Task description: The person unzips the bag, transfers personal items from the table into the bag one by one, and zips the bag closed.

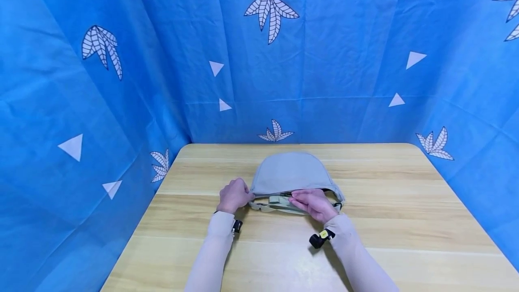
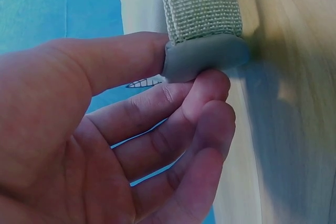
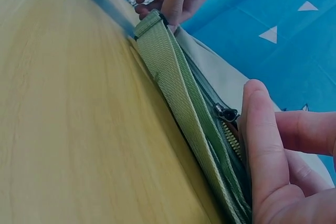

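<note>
A pale grey waist bag (image 1: 292, 172) lies on the table with its curved side away from me and its zipper edge facing me. My left hand (image 1: 235, 195) pinches the bag's left end tab (image 2: 207, 59) between thumb and fingers, where the woven strap (image 2: 202, 6) comes out. At the middle of the zipper edge, my right hand (image 1: 314, 203) pinches the zipper pull, which its fingers mostly hide. The dark zipper slider (image 3: 226, 113) shows just beside those fingers, with gold-coloured zipper teeth (image 3: 231, 139) below it. A light green strap (image 3: 173, 82) runs folded along the zipper.
The light wooden table (image 1: 405, 220) reaches out around the bag. Blue patterned cloth (image 1: 344, 57) hangs behind the table and along both sides. Dark wrist cameras are strapped over both light sleeves (image 1: 212, 247).
</note>
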`<state>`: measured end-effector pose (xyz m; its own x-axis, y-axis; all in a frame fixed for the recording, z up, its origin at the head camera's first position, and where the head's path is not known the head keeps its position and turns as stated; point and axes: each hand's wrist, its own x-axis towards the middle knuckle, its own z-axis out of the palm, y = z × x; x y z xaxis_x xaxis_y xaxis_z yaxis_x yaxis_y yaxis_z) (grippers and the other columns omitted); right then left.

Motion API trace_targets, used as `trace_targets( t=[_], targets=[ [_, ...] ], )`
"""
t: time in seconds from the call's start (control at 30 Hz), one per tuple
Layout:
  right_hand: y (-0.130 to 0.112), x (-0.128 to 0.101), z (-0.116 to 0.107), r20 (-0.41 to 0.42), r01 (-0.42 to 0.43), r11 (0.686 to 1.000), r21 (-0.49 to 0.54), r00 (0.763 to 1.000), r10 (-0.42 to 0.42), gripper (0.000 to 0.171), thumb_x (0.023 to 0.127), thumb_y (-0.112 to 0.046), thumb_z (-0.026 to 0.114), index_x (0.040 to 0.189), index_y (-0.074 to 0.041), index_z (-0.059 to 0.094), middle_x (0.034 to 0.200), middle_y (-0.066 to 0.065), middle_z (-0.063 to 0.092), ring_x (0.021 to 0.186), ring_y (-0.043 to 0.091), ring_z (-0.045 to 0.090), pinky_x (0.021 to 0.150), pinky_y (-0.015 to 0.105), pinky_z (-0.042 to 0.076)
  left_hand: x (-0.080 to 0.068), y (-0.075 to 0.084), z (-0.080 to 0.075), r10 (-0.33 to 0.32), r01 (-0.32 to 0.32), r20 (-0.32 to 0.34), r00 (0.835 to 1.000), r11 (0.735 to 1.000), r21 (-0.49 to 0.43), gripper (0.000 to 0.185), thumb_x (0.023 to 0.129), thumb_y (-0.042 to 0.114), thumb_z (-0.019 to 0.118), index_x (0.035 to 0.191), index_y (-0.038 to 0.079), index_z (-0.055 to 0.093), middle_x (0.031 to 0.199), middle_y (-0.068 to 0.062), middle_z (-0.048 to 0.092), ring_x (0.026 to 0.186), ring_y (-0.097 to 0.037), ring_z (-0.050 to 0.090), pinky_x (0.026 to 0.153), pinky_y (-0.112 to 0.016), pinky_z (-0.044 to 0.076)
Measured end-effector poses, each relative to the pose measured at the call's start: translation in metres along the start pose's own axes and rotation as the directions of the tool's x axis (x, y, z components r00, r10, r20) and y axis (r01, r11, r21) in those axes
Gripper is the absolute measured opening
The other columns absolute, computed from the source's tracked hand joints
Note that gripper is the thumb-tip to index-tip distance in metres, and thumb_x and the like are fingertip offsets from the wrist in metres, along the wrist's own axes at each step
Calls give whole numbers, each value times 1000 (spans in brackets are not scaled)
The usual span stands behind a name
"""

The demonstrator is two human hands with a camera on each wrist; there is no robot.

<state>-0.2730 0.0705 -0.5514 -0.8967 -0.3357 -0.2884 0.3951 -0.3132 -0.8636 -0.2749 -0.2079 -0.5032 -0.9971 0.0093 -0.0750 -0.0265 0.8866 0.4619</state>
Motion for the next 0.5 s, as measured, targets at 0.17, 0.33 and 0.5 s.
trace_targets(
  t=[0.17,0.33,0.5],
  targets=[
    [-2,-2,-4,21,0,1000,0,1000,0,47,99,10,53,142,24,39,97,10,78,93,15,78,89,22,59,0,1,0,-3,3,-7,1000,1000,6,45,86,27,82,51,19,54,53,7,47,56,-15,49,58,-33,38],
    [-4,-3,-5,27,3,1000,0,1000,-3,45,99,10,54,140,24,41,97,11,78,92,15,78,89,22,59,-1,1,-1,-3,3,-5,1000,1000,2,46,85,27,82,51,19,54,53,7,46,56,-15,49,58,-32,37],
    [-5,-4,-7,37,-2,1000,4,999,2,45,99,10,54,140,24,41,98,11,78,93,15,78,90,22,59,-1,2,0,-16,16,4,1000,1000,3,46,85,28,83,50,19,54,52,7,45,56,-15,49,58,-33,37]
  ],
)
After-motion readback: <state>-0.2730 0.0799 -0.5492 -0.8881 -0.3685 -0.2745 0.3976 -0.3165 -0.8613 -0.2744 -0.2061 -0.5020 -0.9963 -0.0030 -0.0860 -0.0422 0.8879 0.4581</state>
